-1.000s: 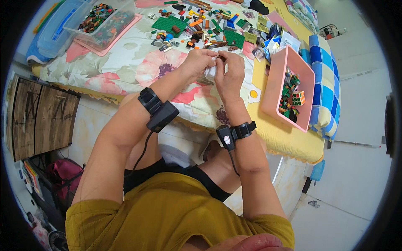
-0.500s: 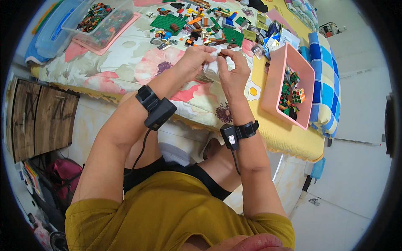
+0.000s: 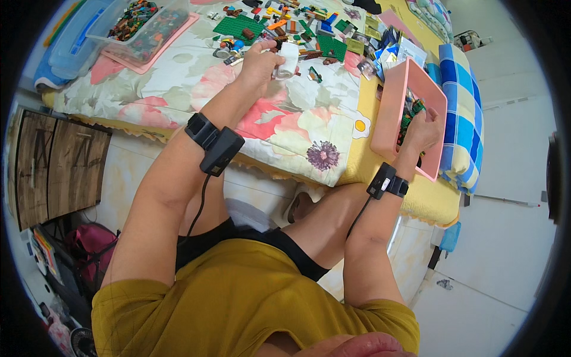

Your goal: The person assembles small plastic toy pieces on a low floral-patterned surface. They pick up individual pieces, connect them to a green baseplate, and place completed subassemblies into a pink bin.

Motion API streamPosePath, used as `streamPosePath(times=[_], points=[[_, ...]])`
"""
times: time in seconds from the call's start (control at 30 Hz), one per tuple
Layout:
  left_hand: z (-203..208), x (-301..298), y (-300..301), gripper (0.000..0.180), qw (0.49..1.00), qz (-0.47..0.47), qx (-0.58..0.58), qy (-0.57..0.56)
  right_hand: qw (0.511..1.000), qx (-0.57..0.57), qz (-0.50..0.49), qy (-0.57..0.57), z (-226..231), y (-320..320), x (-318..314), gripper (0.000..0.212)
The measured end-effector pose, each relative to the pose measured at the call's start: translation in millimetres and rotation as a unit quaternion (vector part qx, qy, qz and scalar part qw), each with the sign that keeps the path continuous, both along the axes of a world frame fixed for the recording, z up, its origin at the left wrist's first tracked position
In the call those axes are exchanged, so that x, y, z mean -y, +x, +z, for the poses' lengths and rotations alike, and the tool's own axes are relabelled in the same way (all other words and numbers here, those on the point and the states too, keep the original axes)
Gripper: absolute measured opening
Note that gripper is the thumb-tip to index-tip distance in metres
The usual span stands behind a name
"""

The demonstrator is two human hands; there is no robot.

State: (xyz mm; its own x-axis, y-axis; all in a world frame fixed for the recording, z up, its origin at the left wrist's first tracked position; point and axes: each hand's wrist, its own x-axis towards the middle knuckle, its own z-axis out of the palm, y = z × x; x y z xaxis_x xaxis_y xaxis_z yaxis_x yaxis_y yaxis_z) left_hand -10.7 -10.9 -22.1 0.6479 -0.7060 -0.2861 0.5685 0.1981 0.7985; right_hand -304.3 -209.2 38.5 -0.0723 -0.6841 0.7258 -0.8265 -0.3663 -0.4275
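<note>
My left hand [image 3: 260, 68] is over the flowered bed cover, its fingers closed on a white cloth [image 3: 288, 60]. Just right of the cloth lies a small green and white toy brick piece [image 3: 314, 74]. Over at the right, my right hand [image 3: 423, 130] reaches into a pink plastic basket [image 3: 389, 113]. Loose toy bricks [image 3: 410, 116] lie inside it, several of them green. The fingers of this hand are partly hidden and small in view, so their grip does not show. A black strapped device [image 3: 215, 143] with a cable is on each wrist.
Beyond my hands, many loose bricks and green baseplates [image 3: 239, 27] spread over the bed [image 3: 172, 89]. A clear tub of bricks [image 3: 160, 41] stands on a pink tray at the far left. A blue checked pillow [image 3: 461, 119] borders the basket; packets [image 3: 389, 50] lie behind.
My right hand has left the white cloth, where it held a small brown brick, and moved right into the pink basket. My left hand has shifted slightly left and farther away, keeping the cloth.
</note>
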Motion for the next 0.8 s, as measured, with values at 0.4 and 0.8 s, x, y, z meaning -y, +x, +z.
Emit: streamPosePath(times=[0.4, 0.8], points=[[-11.0, 5.8, -3.4, 0.066, 0.986, 0.001, 0.161, 0.031, 0.878, -0.143, 0.442, 0.114, -79.8, 116.1, -78.9, 0.022], [-3.5, 4.5, -1.1, 0.054, 0.986, -0.004, 0.162, 0.045, 0.777, 0.204, 0.434, 0.408, -82.2, 131.5, -69.5, 0.019]])
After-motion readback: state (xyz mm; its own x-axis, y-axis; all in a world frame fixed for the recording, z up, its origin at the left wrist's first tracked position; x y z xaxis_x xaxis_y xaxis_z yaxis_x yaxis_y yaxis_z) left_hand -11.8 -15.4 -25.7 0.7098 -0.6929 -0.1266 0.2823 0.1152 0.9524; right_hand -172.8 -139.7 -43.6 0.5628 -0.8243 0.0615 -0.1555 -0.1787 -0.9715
